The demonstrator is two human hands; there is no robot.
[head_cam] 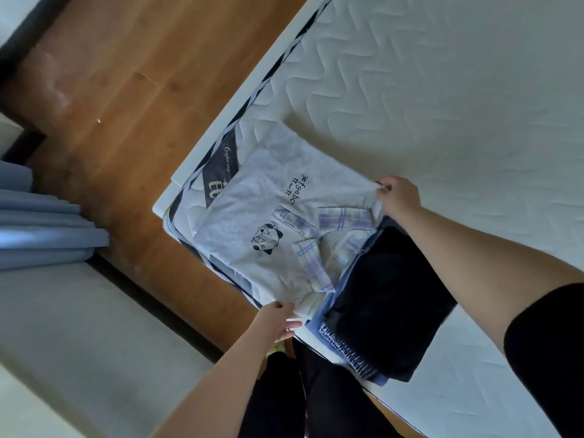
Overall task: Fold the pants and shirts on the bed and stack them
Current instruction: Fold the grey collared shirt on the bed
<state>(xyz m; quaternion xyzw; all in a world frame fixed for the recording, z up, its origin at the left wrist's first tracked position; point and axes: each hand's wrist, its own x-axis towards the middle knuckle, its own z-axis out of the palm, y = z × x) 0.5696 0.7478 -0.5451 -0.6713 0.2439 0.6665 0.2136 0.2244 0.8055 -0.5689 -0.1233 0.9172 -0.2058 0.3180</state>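
A stack of folded dark pants (388,298) over blue jeans (347,352) already sits at the near edge of the bed (442,90), so the pants look done. Just left of it lies the white printed shirt (252,222) with its plaid collar, spread flat and not yet folded. The right hand (395,194) pinches its far shoulder and the left hand (278,320) holds its near edge, so folding and stacking remain.

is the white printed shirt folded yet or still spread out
Spread out: the white shirt lies flat on the mattress, print up, both hands at its collar end.
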